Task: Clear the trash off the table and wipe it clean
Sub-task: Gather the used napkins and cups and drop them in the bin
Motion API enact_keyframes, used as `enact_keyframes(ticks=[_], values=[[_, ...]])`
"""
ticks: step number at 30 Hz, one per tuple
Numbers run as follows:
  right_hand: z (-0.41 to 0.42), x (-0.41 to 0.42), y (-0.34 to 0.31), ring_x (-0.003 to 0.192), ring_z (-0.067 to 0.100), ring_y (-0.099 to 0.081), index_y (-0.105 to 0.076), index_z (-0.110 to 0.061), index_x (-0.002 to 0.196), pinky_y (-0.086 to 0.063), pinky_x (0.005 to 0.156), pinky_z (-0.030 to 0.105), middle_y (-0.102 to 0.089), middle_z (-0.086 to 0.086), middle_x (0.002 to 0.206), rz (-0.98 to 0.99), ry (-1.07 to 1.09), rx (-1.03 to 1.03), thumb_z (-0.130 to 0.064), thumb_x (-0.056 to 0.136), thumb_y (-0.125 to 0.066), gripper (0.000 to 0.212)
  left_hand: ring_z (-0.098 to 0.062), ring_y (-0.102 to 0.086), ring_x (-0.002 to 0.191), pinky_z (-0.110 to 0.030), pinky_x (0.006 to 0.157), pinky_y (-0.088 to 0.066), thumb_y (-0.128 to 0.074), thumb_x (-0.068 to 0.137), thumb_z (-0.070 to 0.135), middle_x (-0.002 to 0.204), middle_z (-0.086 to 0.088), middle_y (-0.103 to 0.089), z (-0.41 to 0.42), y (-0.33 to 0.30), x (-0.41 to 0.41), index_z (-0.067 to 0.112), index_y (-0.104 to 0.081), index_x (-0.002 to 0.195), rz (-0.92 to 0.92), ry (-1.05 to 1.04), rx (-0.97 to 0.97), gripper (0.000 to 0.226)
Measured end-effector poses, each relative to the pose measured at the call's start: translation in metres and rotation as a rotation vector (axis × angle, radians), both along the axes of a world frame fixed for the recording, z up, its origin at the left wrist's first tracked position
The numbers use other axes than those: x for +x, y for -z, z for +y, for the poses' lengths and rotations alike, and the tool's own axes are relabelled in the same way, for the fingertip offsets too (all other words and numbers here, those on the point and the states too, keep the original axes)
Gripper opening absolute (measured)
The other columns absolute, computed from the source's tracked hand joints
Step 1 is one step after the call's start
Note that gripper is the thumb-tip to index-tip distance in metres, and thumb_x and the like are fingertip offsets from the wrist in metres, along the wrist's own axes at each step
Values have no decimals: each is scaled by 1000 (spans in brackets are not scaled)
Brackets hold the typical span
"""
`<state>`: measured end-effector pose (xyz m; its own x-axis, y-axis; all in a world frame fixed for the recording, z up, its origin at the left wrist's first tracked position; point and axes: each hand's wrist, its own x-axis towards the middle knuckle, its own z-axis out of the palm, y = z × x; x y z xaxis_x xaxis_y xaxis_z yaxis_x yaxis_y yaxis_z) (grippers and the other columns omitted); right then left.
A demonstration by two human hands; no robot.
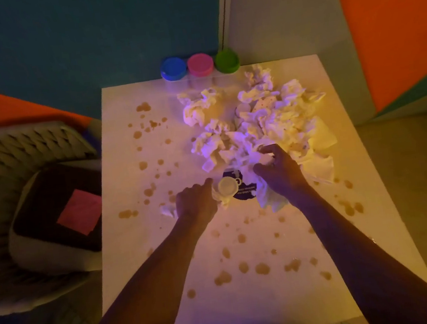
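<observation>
Lying heaped over the far right half of the white table (pixel 142 251), the crumpled tissues (pixel 263 118) look feather-light, soft and squashable, so I judge bunching a handful from above beats pinching single edges. The right hand (pixel 279 172) has fingers curled into wads at the heap's near edge; the left hand (pixel 196 204) clutches a tissue beside a small pale cup (pixel 227 186), amid brown spill spots (pixel 247 268)

A smooth, matt white table (pixel 251 305) is seen, blotched with brown wet-looking stains (pixel 262 269). Crumpled, soft paper tissues (pixel 269 120) are heaped on it. Three jar lids (pixel 200 64) look like glossy plastic, possibly. A coarse woven texture is shown on the basket (pixel 30 146).
</observation>
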<state>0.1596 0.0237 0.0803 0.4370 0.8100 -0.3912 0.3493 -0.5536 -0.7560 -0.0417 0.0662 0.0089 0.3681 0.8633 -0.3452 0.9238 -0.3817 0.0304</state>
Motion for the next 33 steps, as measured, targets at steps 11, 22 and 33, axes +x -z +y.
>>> enact_keyframes(ticks=[11, 22, 33], values=[[-93, 18, 11, 77, 33, -72, -70, -14, 82, -59, 73, 48, -74, 11, 79, 181, 188, -74, -40, 73, -55, 32, -31, -66, 99, -35, 77, -45, -50, 93, 50, 109, -3, -69, -7, -9, -9, 28, -63, 113, 3, 53, -28, 32], [-126, 25, -2, 55, 34, -66, -69, 1, 85, -59, 68, 48, -72, 22, 73, 572, 149, -32, -33, 85, -75, 34, -26, -68, 97, -34, 84, -54, -62, 87, 45, 107, 6, -70, -69, -45, 0, 28, -69, 106, -307, -212, 47, 26], [-166, 84, -5, 65, 26, -61, -55, -9, 73, -54, 78, 64, -62, 8, 69, 494, 94, 13, -24, 68, -66, 20, -24, -68, 95, -31, 80, -52, -54, 85, 44, 103, 7, -74, -120, -71, 75, 40, -67, 106, -365, -335, -52, 25]])
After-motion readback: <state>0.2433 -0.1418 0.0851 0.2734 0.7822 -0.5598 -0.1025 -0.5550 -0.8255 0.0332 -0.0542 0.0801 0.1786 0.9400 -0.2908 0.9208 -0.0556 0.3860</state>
